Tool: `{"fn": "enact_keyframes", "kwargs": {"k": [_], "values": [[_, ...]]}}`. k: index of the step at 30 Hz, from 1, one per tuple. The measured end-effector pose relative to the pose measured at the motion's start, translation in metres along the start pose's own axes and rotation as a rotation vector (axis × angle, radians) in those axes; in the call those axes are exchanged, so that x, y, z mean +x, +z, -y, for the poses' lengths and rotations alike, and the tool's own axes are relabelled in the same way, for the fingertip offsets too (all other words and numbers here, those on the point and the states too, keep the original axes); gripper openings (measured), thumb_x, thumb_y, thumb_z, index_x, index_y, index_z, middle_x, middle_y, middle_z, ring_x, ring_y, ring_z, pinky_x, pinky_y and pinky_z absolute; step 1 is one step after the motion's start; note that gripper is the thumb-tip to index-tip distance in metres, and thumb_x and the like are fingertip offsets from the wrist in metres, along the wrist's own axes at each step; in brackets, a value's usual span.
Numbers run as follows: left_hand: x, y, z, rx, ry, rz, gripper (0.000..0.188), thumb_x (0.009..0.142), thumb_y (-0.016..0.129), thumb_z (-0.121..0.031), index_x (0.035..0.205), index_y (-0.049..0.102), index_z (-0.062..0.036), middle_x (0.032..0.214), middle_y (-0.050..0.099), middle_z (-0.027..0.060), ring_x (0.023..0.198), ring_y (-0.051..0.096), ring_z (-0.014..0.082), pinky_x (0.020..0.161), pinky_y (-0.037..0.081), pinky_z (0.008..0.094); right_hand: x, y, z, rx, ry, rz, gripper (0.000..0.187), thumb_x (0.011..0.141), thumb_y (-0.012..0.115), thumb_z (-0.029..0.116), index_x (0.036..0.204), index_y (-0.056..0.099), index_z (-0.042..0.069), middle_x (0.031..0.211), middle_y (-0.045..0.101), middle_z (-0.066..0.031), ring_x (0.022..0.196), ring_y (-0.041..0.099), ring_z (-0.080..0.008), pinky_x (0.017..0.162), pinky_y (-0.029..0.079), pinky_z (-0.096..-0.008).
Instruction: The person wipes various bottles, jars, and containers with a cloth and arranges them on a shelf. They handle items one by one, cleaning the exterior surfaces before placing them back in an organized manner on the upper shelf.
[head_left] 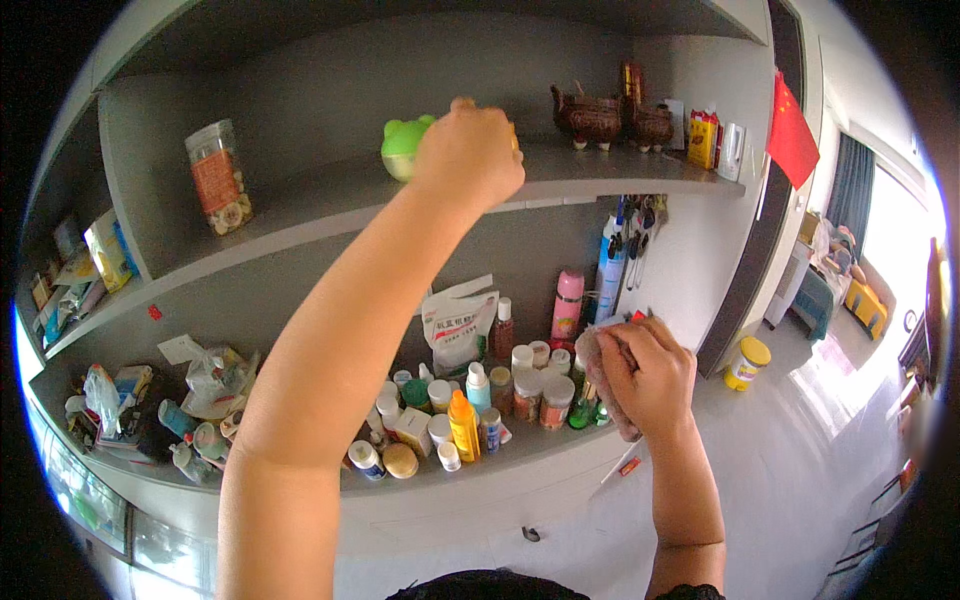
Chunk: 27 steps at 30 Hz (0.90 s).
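My left hand [468, 152] is raised at the upper shelf [330, 205], its fingers curled closed. A sliver of yellow-orange shows past its right side, and what the fingers hold is hidden. Right beside it is a green frog-shaped ornament [402, 150] with a pale lower part, partly covered by the hand. My right hand [650, 375] grips a greyish-pink cloth [608, 385] that hangs from its fingers. This hand is lower, in front of the right end of the lower shelf, close to several bottles and jars [528, 393].
A clear jar with an orange label [215, 180] stands left on the upper shelf; dark ornate pots [588, 118] stand right. Below are a white pouch [458, 330], a pink flask [567, 305] and plastic bags [215, 378]. A yellow bucket [747, 363] is on the floor.
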<state>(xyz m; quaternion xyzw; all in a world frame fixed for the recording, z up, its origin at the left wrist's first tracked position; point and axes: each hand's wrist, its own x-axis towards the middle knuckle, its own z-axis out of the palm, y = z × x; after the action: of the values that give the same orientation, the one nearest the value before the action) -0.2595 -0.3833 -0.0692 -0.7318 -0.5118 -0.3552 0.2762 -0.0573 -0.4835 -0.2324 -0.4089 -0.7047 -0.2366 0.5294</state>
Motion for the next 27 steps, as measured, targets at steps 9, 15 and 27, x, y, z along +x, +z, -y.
{"fn": "enact_keyframes", "kwargs": {"k": [9, 15, 27], "values": [[-0.033, 0.0, -0.009, -0.156, 0.425, -0.777, 0.04, 0.072, 0.076, -0.018, 0.106, 0.06, -0.0025, 0.095, 0.063, 0.0154, 0.083, 0.064, 0.0296, 0.073, 0.052, 0.0371, -0.017, -0.005, -0.014, -0.001, 0.11, -0.019, 0.005, 0.077, 0.07, 0.01, 0.08, 0.067, 0.008, 0.077, 0.065, -0.0072, 0.06, 0.062, -0.0251, 0.054, 0.05, -0.0335], [-0.21, 0.087, -0.109, -1.187, -0.054, -0.064, 0.034, 0.076, 0.076, -0.009, 0.104, 0.057, -0.0049, 0.089, 0.058, 0.0044, 0.071, 0.053, 0.0108, 0.061, 0.045, 0.0246, -0.058, -0.014, -0.048, -0.027, 0.339, -0.027, 0.006, 0.079, 0.07, 0.009, 0.082, 0.066, 0.006, 0.076, 0.064, -0.0106, 0.061, 0.062, -0.0276, 0.055, 0.048, -0.0342], [-0.379, 0.301, -0.134, -0.893, -0.879, 0.255, 0.063, 0.075, 0.075, -0.011, 0.126, 0.039, -0.0025, 0.119, 0.047, 0.0172, 0.103, 0.051, 0.0314, 0.089, 0.045, 0.0393, -0.161, 0.09, -0.073, 0.056, 0.666, 0.889, 0.081, 0.079, 0.066, 0.036, 0.146, 0.027, 0.011, 0.089, 0.067, -0.0216, 0.08, 0.066, -0.0389, 0.071, 0.051, -0.0457]]}}
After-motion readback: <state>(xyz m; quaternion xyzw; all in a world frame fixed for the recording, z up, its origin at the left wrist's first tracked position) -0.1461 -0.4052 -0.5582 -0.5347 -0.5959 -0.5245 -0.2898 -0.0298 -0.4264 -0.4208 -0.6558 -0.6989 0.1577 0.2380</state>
